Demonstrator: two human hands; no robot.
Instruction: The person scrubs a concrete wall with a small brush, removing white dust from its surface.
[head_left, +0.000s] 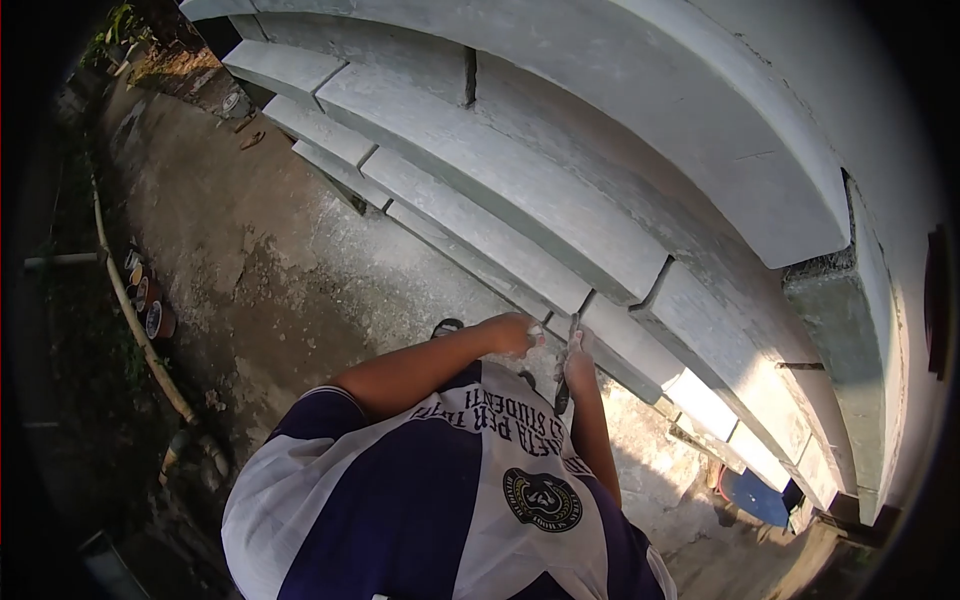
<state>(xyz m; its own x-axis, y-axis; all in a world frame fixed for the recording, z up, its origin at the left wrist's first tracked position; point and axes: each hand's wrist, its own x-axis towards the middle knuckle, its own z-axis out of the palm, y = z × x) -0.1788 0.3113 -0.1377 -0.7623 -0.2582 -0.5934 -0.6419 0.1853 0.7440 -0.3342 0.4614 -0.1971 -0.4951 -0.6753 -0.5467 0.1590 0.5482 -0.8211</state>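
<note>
My left hand (512,336) is closed in front of my chest, with a small pale bit showing at the fingers; what it is cannot be made out. Close beside it, my right hand (579,364) is wrapped round a thin dark tool (562,396). A narrow part of it sticks up past the fingers towards the blocks, and the rest runs down along the wrist. Whitish dust marks both hands. Just beyond them stands a stepped structure of pale grey blocks (470,205), with dark upright gaps between the blocks. Its lower courses are nearest to my right hand.
Stained concrete ground (225,250) spreads to the left, whitened near the blocks. A long pole or pipe (125,295) and several small pots (158,320) line the left edge. A blue container (755,497) sits at lower right. Sandals (252,140) lie at upper left.
</note>
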